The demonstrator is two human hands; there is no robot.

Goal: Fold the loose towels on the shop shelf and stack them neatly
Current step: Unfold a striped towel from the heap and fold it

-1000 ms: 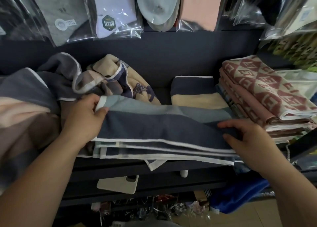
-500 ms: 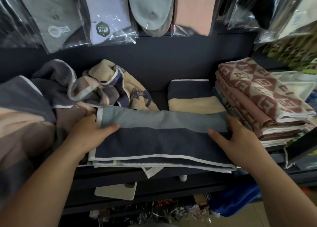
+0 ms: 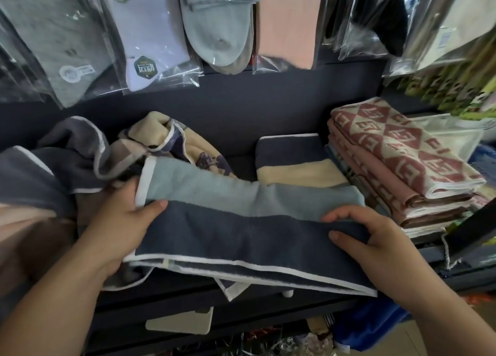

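Navy and pale-blue terry towel (image 3: 241, 221), white-bound, lies folded into one long strip along the front edge of the dark shelf (image 3: 166, 299). Left hand (image 3: 115, 226) clamps its left end, thumb on top, fingers hidden beneath. Right hand (image 3: 375, 240) pinches the right end with curled fingers, probably keeping the layers aligned for the next fold. One folded navy-and-cream towel (image 3: 292, 162) sits behind. One pink diamond-patterned towel stack (image 3: 402, 151) occupies the right end. The loose towels (image 3: 80, 151) heaped at the left end cannot be counted.

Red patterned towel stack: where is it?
Head view, far right on the shelf: the stack lies beside the navy-cream towel, beyond the right hand.
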